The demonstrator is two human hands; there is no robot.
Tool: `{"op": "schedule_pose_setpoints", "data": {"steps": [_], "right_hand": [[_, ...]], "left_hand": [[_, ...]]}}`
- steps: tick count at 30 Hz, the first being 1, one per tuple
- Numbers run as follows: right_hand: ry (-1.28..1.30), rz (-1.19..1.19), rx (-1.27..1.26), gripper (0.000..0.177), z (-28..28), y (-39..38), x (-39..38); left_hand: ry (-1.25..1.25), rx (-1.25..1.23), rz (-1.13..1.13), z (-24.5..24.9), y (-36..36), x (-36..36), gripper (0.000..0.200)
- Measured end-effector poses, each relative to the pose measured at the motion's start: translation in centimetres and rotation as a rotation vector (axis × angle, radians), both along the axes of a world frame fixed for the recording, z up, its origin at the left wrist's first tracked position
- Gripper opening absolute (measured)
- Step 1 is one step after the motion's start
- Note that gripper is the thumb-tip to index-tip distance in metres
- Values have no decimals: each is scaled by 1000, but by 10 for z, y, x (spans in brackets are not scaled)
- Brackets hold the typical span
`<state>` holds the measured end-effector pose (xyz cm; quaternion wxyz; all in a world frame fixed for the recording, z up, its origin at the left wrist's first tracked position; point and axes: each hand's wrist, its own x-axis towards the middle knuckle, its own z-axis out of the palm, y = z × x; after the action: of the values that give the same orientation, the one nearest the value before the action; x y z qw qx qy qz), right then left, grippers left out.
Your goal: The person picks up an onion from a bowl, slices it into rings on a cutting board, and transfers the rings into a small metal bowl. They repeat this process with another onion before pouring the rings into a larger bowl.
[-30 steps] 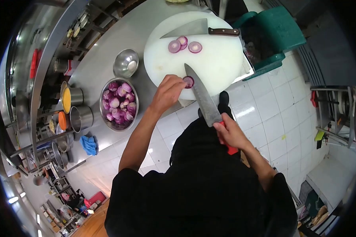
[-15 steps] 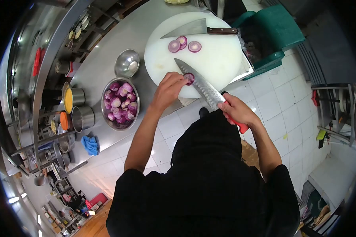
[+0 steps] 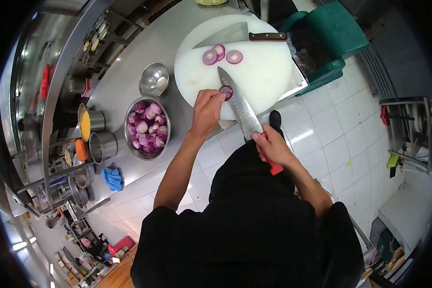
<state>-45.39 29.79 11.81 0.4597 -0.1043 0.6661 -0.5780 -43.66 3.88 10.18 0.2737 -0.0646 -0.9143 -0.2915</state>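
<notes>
My left hand [image 3: 208, 111] is closed, its fingertips pinching a small piece of red onion [image 3: 226, 92] against the side of a knife blade. Wrapped round the red handle of that chef's knife [image 3: 245, 110] is my right hand [image 3: 275, 145]. The blade points away from me over the round white cutting board [image 3: 259, 79]. Several purple-edged onion slices [image 3: 234, 57] lie farther up the board. Beyond them rests a cleaver-like knife with a brown handle [image 3: 268, 36]. Left of my left hand, a steel colander [image 3: 164, 149] holds many peeled red onions [image 3: 141, 126].
A steel bowl [image 3: 154, 79] stands on the metal counter [image 3: 122, 72] beside the board. A blue cloth [image 3: 112, 179] lies by the counter's near edge. Pots [image 3: 102, 147] stand at the left, and a green bin [image 3: 336, 31] is beyond the board's right side.
My right hand and the knife handle have swung left and slightly toward me, so the blade lies steeper. My left hand still pinches the onion piece, with only a small shift.
</notes>
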Motion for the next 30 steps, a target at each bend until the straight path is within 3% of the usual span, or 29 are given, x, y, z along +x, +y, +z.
{"op": "schedule_pose_setpoints", "data": {"steps": [2,5,10,16,18,22,30], "right_hand": [[-9,4,30,28,3,6,-12],[72,133,70,30,12,15,-31],[55,85,71,30,6,4,-10],[20,-8,40,28,2,-17,-9],[-20,74,39,29,4,-4,-33],[168,297,114,27,21,9,-74],[46,54,71,30,8,17,5]], "left_hand": [[-38,33,15,5,-4,-2,24],[-56,-118,-125,18,-23,-8,28],[-39,-137,-297,12,-37,-16,30],[-24,-91,-173,14,-22,-10,26],[-30,-82,-146,15,-14,-6,25],[-30,-87,-152,17,-10,-3,22],[-19,-101,-82,13,-2,-5,19]]}}
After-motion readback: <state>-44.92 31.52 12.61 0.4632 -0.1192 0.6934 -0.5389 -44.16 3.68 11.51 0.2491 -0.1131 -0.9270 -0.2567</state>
